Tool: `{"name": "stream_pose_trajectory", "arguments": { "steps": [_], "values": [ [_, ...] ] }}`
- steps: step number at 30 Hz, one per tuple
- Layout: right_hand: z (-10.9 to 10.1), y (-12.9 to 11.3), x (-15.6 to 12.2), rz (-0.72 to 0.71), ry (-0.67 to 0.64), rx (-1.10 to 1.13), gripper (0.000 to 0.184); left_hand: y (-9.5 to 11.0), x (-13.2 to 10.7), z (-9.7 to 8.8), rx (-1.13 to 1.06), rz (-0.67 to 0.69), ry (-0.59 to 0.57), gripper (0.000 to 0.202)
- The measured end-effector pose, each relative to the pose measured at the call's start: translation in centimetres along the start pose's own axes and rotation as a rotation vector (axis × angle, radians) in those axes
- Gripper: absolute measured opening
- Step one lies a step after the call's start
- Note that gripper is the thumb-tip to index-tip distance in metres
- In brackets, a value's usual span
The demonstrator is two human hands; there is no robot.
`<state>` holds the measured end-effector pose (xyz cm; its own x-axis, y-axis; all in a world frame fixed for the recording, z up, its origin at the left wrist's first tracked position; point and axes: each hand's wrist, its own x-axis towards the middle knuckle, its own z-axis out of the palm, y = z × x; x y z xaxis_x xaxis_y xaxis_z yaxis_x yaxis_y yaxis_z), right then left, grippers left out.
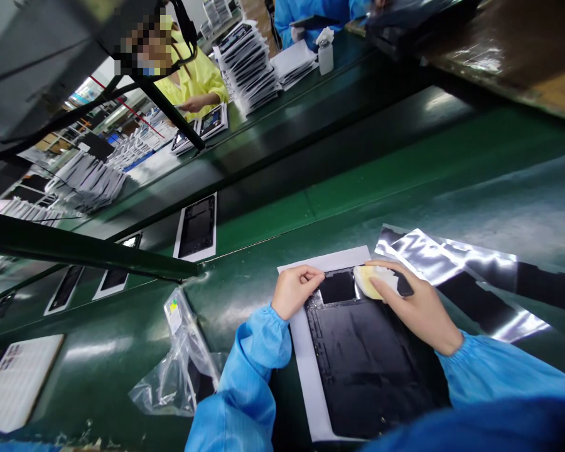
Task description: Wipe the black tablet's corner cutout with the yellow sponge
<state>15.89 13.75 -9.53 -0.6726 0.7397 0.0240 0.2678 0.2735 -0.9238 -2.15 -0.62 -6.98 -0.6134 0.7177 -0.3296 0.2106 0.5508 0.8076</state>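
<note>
A black tablet back panel (367, 364) lies on a white sheet (306, 358) on the green bench in front of me. My left hand (294, 290) is curled, with its fingertips pressing on the panel's top left corner. My right hand (417, 304) presses a pale yellow-white cloth pad (371, 280) onto the panel's top right corner, fingers laid flat over it. Both my arms wear blue sleeves.
Shiny silver film sheets (452, 270) lie right of the panel. A crumpled clear plastic bag (183, 370) lies to the left. More black panels on white sheets (196, 227) ride the green conveyor. A person in yellow (193, 81) works across it beside stacked parts (249, 63) and a white bottle (326, 53).
</note>
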Motion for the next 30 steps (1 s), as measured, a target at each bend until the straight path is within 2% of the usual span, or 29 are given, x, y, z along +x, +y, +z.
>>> {"name": "stream_pose_trajectory", "arguments": {
  "steps": [24,30],
  "values": [
    [-0.08,-0.34,0.09,0.015,-0.023,-0.027,0.035,0.22,-0.10,-0.01,0.053,0.005,-0.001,0.020],
    [-0.36,-0.68,-0.23,-0.063,-0.069,-0.143,0.037,0.36,-0.17,-0.04,0.066,0.004,-0.003,0.019]
  ]
}}
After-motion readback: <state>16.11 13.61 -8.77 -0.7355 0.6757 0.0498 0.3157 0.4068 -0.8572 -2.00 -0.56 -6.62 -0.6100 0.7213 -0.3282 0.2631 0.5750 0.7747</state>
